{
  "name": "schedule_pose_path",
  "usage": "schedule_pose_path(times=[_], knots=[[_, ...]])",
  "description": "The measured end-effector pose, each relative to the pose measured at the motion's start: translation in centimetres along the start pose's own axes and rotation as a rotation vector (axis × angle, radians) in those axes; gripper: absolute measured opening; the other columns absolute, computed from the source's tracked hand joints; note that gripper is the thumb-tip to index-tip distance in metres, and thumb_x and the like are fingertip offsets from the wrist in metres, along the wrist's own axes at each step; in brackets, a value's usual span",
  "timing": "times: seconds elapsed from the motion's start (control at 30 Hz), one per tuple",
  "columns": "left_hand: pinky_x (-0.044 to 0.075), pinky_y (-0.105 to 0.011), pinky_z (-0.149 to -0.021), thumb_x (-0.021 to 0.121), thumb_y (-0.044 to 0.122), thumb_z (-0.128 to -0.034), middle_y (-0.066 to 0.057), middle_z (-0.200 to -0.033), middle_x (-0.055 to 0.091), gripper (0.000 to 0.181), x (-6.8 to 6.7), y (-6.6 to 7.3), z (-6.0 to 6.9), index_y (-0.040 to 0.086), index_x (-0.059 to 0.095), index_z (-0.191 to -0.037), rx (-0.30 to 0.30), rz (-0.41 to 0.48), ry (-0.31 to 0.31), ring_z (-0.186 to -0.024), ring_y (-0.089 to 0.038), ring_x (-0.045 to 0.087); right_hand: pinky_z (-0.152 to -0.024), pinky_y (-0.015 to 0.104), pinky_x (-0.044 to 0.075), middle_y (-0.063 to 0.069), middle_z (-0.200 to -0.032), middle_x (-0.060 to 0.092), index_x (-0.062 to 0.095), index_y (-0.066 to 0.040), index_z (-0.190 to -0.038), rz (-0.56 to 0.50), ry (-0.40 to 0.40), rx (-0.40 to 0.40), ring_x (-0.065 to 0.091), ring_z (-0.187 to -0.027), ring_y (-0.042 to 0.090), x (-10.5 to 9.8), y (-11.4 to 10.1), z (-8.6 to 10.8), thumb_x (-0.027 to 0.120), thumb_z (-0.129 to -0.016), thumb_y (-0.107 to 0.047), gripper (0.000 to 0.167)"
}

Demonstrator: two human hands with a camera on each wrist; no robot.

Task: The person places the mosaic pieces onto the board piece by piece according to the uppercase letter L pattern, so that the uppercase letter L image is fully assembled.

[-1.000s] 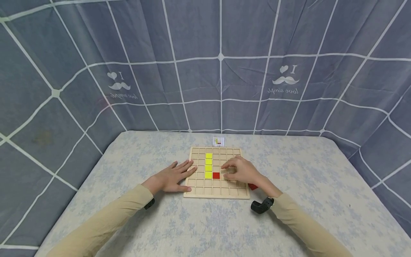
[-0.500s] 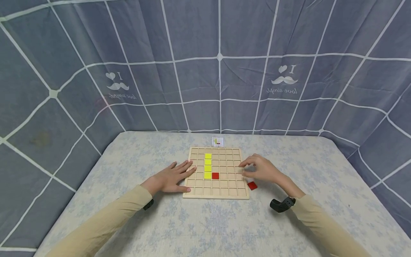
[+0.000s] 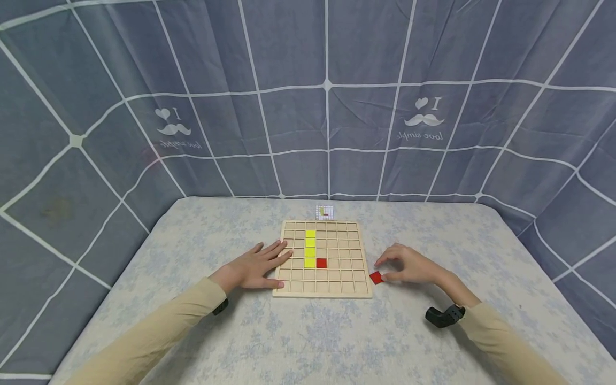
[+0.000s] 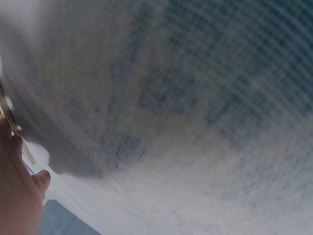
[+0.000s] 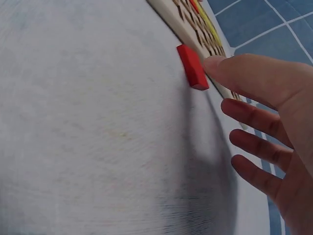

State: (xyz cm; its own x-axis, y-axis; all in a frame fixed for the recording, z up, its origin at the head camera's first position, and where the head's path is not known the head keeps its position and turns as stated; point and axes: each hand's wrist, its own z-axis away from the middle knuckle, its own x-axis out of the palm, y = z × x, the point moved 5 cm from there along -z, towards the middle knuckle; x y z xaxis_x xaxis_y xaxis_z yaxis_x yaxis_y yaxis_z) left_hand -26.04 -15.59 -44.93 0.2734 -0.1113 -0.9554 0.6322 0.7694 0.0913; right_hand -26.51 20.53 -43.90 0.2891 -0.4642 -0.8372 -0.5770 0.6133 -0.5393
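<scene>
A wooden grid board [image 3: 341, 275] lies flat on the cloth. In one column several yellow square tiles [image 3: 310, 251] sit in its cells, and a red tile [image 3: 321, 263] fills the cell right of the lowest yellow one. With fingers spread, my left hand [image 3: 252, 268] rests over the board's left edge. A second, loose red tile [image 3: 376, 277] lies on the cloth beside the board's right edge. My right hand [image 3: 414, 266] hovers there, thumb and fingers apart and gently bent. The right wrist view shows the thumb close to this loose tile [image 5: 192, 67], nothing between thumb and fingers.
A small printed card [image 3: 324, 212] with a coloured grid pattern lies behind the board. Pale floral cloth [image 3: 308, 342] covers the table. Blue checked curtains [image 3: 298, 123] stand at the back and both sides. The left wrist view shows mostly cloth.
My right hand has moved from above the board rightwards off it, then down to the loose red tile. The left hand stays in place on the board's edge.
</scene>
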Motion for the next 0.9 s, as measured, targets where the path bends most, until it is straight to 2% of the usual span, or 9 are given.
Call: schedule_pose_path(times=[0.07,0.2,0.33,0.43,0.67,0.9], knots=[[0.010,-0.055,-0.120,0.038,0.070,-0.0916,-0.005,-0.164,0.003,0.083,-0.03,-0.01,-0.01,0.025,0.013,-0.156,0.001,0.002,0.001,-0.151,-0.025,0.005,-0.101,0.044,0.043,-0.011,-0.100,0.068,0.073,-0.022,-0.102,-0.001,-0.005,-0.006,0.055,-0.100,0.011,0.21,0.09,0.12,0.080,-0.079,-0.028,0.025],[0.010,-0.055,-0.120,0.038,0.070,-0.0914,-0.005,-0.164,0.003,0.083,-0.04,-0.06,-0.05,0.025,0.013,-0.156,0.000,0.001,0.003,-0.151,-0.025,0.005,-0.110,0.055,0.032,-0.011,-0.099,0.068,0.073,-0.022,-0.100,0.000,-0.006,-0.010,0.056,-0.101,0.012,0.38,0.10,0.16,0.081,-0.077,-0.026,0.024],[0.010,-0.055,-0.120,0.038,0.070,-0.0914,-0.005,-0.164,0.003,0.083,-0.05,-0.11,-0.04,0.025,0.013,-0.156,0.000,0.004,0.004,-0.151,-0.025,0.005,-0.099,0.045,0.044,-0.012,-0.099,0.067,0.073,-0.023,-0.096,0.033,-0.006,-0.026,0.054,-0.100,0.011,0.39,-0.15,0.13,0.080,-0.077,-0.024,0.021],[0.010,-0.056,-0.120,0.038,0.069,-0.0914,-0.005,-0.164,0.004,0.083,-0.08,-0.08,0.02,0.024,0.013,-0.156,0.001,0.006,0.003,-0.151,-0.025,0.006,-0.088,0.037,0.047,-0.011,-0.099,0.066,0.073,-0.023,-0.094,0.052,-0.007,-0.044,0.053,-0.098,0.009,0.37,-0.32,0.12,0.080,-0.077,-0.022,0.019],[0.010,-0.055,-0.120,0.039,0.069,-0.0915,-0.005,-0.164,0.004,0.083,-0.10,-0.03,0.07,0.024,0.014,-0.156,0.002,0.011,0.003,-0.151,-0.025,0.006,-0.096,0.045,0.045,-0.013,-0.096,0.065,0.073,-0.023,-0.090,0.105,0.023,-0.064,0.053,-0.097,0.008,0.42,-0.34,0.12,0.080,-0.075,-0.021,0.017],[0.010,-0.055,-0.120,0.038,0.070,-0.0912,-0.004,-0.164,0.003,0.083,-0.06,-0.02,0.00,0.025,0.013,-0.156,-0.003,-0.002,-0.003,-0.151,-0.024,0.006,-0.089,0.040,0.049,-0.014,-0.092,0.065,0.072,-0.024,-0.087,0.166,0.069,-0.041,0.053,-0.091,0.007,0.49,-0.36,0.09,0.080,-0.075,-0.023,0.015]])
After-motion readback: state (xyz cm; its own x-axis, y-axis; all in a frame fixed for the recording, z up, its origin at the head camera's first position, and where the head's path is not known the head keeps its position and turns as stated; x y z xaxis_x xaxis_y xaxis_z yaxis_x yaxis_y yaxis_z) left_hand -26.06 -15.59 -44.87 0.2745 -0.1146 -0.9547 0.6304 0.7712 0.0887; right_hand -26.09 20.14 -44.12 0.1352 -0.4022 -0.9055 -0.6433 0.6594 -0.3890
